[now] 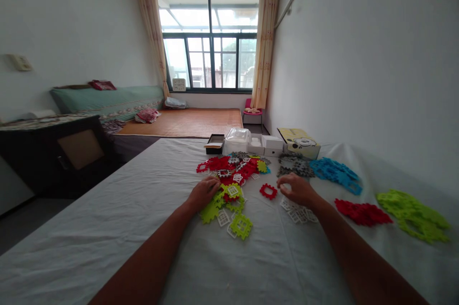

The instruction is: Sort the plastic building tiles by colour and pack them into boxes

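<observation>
My left hand [204, 193] rests at the left edge of a mixed heap, fingers bent together against the lime green toothed plastic building pieces [209, 212]. Whether a piece is in its grip is hidden. My right hand [298, 189] is curled, thumb and fingers nearly meeting, above white lattice window pieces [297, 212]. Anything in that pinch is too small to name. A red toothed frame [263, 188] lies flat just left of its fingertips. Farther back in the heap are red pieces [219, 163]. Near me, a lime green frame [245, 231] lies beside white window pieces [223, 218].
Sorted piles stand to the right: grey pieces [292, 165], blue pieces [335, 173], red pieces [362, 212] and lime green pieces [412, 214]. Along the back are a black box [214, 144], a clear plastic container [237, 138], white boxes [272, 145] and a yellow box [299, 142].
</observation>
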The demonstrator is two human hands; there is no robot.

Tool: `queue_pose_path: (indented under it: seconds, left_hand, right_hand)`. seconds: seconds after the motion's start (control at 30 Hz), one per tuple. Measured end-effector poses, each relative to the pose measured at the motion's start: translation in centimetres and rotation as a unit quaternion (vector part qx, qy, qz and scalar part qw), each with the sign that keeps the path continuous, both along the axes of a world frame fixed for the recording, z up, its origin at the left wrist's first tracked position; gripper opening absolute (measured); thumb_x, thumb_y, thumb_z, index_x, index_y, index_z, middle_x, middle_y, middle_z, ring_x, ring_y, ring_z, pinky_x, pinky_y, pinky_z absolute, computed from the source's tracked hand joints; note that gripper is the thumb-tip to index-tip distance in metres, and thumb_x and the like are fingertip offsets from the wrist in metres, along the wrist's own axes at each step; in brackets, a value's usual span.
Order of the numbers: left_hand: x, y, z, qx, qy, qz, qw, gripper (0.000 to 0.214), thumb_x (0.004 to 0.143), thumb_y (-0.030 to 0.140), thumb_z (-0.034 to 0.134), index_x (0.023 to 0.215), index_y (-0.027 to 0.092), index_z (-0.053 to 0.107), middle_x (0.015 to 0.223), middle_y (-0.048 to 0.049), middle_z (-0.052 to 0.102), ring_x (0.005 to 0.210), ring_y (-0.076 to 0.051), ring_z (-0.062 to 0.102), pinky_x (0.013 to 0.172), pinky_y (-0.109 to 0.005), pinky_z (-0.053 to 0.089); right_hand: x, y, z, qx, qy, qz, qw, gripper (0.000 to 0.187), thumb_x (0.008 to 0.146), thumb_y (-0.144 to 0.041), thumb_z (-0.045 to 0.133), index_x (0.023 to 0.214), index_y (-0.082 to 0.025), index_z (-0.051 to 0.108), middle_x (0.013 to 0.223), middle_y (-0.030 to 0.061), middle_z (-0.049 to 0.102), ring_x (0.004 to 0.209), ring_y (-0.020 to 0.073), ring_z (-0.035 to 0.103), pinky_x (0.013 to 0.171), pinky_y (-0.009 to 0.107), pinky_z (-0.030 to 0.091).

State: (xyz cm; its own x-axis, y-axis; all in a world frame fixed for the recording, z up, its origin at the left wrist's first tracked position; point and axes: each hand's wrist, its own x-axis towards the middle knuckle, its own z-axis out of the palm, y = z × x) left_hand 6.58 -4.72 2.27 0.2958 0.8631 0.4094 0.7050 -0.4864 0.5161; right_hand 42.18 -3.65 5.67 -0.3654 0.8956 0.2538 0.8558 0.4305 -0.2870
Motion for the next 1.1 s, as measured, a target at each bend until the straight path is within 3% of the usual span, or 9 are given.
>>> queue_pose_path:
  seconds: [0.1,0.27,0.37,0.47,0.63,0.9,0.97,1.1]
  left_hand:
    - [0.1,0.0,0.0,-0.001,-0.001,0.002,1.0,0.034,0.089,0.04,0.041,0.085,0.02,0.068,0.099,-0.0057,0.065,0.091,-0.018,0.06,0.087,-0.027,0.045]
    - [0.0,0.1,0.0,-0.001,-0.001,-0.002,1.0,0.034,0.089,0.041,0.042,0.085,0.02,0.069,0.098,-0.0062,0.066,0.093,-0.018,0.06,0.087,-0.027,0.045]
    - [0.0,0.0,0.0,0.0,0.001,-0.002,1.0,0.034,0.089,0.041,0.042,0.085,0.021,0.069,0.098,-0.0061,0.066,0.092,-0.018,0.06,0.087,-0.027,0.045]
    - [0.0,0.0,0.0,0.0,0.0,0.0,1.0,0.034,0.089,0.041,0.042,0.085,0.021,0.069,0.099,-0.0058,0.066,0.092,-0.018,0.06,0.087,-0.027,0.045]
    - [0.0,0.0,0.0,0.0,0.005,0.003,1.0,0.033,0.089,0.039,0.041,0.086,0.021,0.068,0.099,-0.0055,0.066,0.093,-0.018,0.059,0.088,-0.027,0.044]
    - [0.0,0.1,-0.2,0.007,0.008,-0.001,1.0,0.033,0.089,0.039,0.041,0.085,0.021,0.069,0.099,-0.0052,0.066,0.092,-0.018,0.06,0.088,-0.027,0.044]
    - [-0.1,0.1,-0.1,0.004,0.005,-0.001,1.0,0.033,0.089,0.039,0.041,0.085,0.021,0.069,0.098,-0.0054,0.066,0.092,-0.018,0.06,0.087,-0.027,0.044]
    - [-0.1,0.0,0.0,0.0,0.01,-0.002,1.0,0.034,0.089,0.04,0.041,0.086,0.02,0.068,0.099,-0.0062,0.065,0.093,-0.018,0.06,0.088,-0.028,0.044]
  right_hand:
    - [-1.0,0.0,-1.2,0.016,0.025,0.004,1.0,0.024,0.081,-0.026,0.049,0.097,-0.022,0.067,0.093,0.0056,0.069,0.087,0.0182,0.06,0.076,0.028,0.043]
    - [-4.0,-0.4,-2.9,-0.03,0.098,0.069,0.992,0.036,0.082,-0.029,0.052,0.116,-0.018,0.058,0.107,0.0104,0.066,0.077,0.017,0.063,0.073,0.031,0.049]
    - [-5.7,-1.1,-2.9,0.006,0.151,0.119,0.981,0.037,0.084,-0.026,0.05,0.121,-0.019,0.054,0.115,0.0108,0.063,0.092,0.0193,0.062,0.083,0.035,0.049]
    - [-7.7,-2.2,-2.5,0.061,0.139,0.17,0.974,0.036,0.086,-0.021,0.048,0.121,-0.023,0.055,0.119,0.0083,0.061,0.112,0.0211,0.052,0.096,0.04,0.043]
    - [-10.2,-3.2,-2.7,0.075,0.08,0.204,0.973,0.043,0.083,-0.012,0.051,0.124,-0.025,0.053,0.129,0.0069,0.054,0.118,0.0207,0.048,0.101,0.039,0.04]
    - [-9.1,-2.4,-2.7,0.033,0.131,0.184,0.973,0.015,0.086,-0.026,0.055,0.096,-0.022,0.064,0.095,0.0036,0.067,0.088,0.0165,0.061,0.08,0.027,0.047]
    - [-8.4,-2.3,-2.2,0.023,0.137,0.171,0.975,0.016,0.088,-0.03,0.051,0.091,-0.023,0.066,0.092,0.0029,0.067,0.083,0.0156,0.062,0.077,0.026,0.046]
    - [-5.8,-1.7,-1.0,-0.012,0.136,0.12,0.983,0.023,0.086,-0.032,0.05,0.102,-0.021,0.063,0.088,0.0039,0.068,0.072,0.0144,0.061,0.069,0.025,0.044]
